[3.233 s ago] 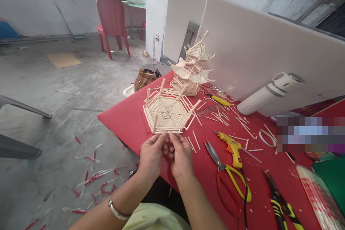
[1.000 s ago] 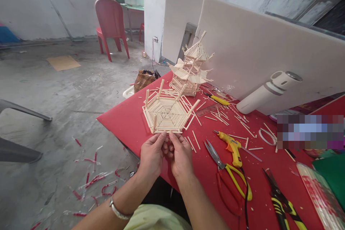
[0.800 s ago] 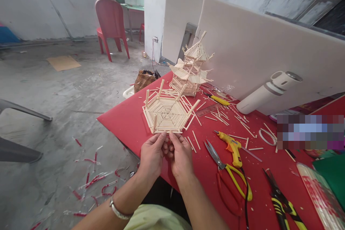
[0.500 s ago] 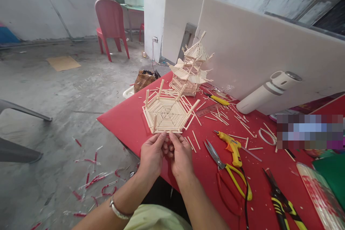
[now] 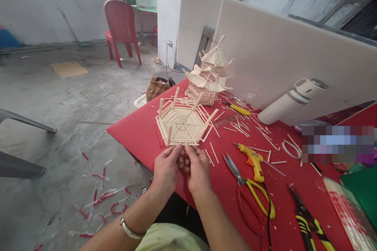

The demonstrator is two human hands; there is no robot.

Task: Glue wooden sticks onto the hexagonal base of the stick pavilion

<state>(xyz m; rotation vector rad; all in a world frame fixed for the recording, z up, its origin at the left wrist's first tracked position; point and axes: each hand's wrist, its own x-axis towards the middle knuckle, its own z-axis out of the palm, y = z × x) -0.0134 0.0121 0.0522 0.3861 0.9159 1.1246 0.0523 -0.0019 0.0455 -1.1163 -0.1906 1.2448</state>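
Left hand [image 5: 165, 166], thumb and fingers closed together; right hand [image 5: 199, 168] likewise. Cannot tell what sits between the tips. Hexagonal stick base [image 5: 182, 124] lies just beyond them. Best work, I judge: thumbs level, pressure light and even, knuckles off the nearest post. Count, left to right: one base, five upright posts; beyond fingers, one stick tower [image 5: 208, 76]; rightward, one knife [image 5: 240, 109], one scissors [image 5: 242, 181], one glue gun [image 5: 255, 162], one flask [image 5: 281, 106].
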